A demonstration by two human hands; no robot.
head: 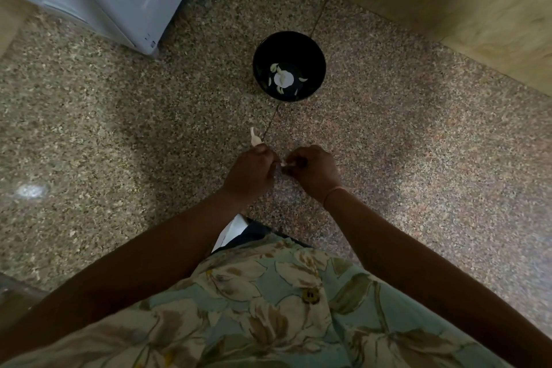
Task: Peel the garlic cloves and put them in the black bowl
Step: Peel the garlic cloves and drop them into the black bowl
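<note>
Pinching a garlic clove (283, 164) between them, the left hand (249, 173) and right hand (313, 172) meet, well apart from the black bowl (315, 64).

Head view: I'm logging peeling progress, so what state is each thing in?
Black bowl: upright on the floor, open.
Peeled cloves: lying loose inside the bowl.
Garlic clove: pinched between both hands.
Left hand: curled, pinching the clove.
Right hand: curled, pinching the clove.
Second garlic piece: juts out past the left hand.
</note>
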